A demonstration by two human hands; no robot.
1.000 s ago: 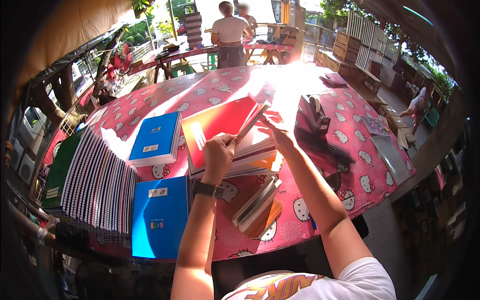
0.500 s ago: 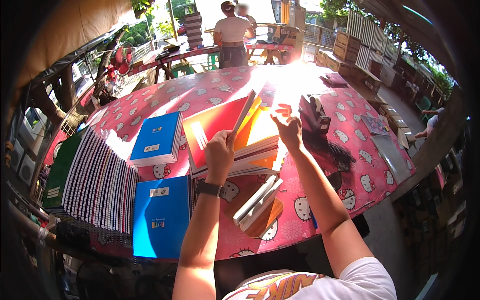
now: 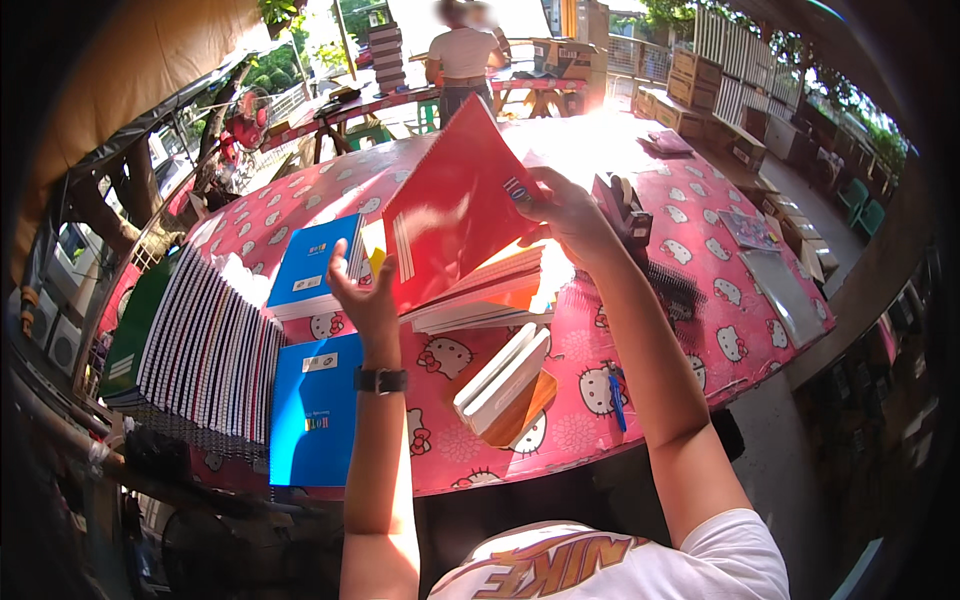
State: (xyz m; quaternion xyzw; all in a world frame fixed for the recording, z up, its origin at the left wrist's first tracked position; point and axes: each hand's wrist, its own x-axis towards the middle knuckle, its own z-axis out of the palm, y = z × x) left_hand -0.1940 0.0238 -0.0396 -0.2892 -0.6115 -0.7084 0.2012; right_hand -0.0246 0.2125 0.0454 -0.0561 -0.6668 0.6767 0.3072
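Note:
My right hand grips the right edge of a red spiral notebook and holds it lifted and tilted above a stack of notebooks on the pink patterned tablecloth. My left hand is raised with fingers spread just under the red cover's lower left edge, a black watch on its wrist. Whether its fingers touch the cover is unclear.
Two blue notebooks lie left of the stack, beside a fanned row of spiral notebooks. Several white-edged books lean near the front edge. A blue pen and black spiral bindings lie right. A person stands behind.
The red notebook has come up off the stack and now stands raised and tilted in my right hand. My left hand has let go of it and opened below.

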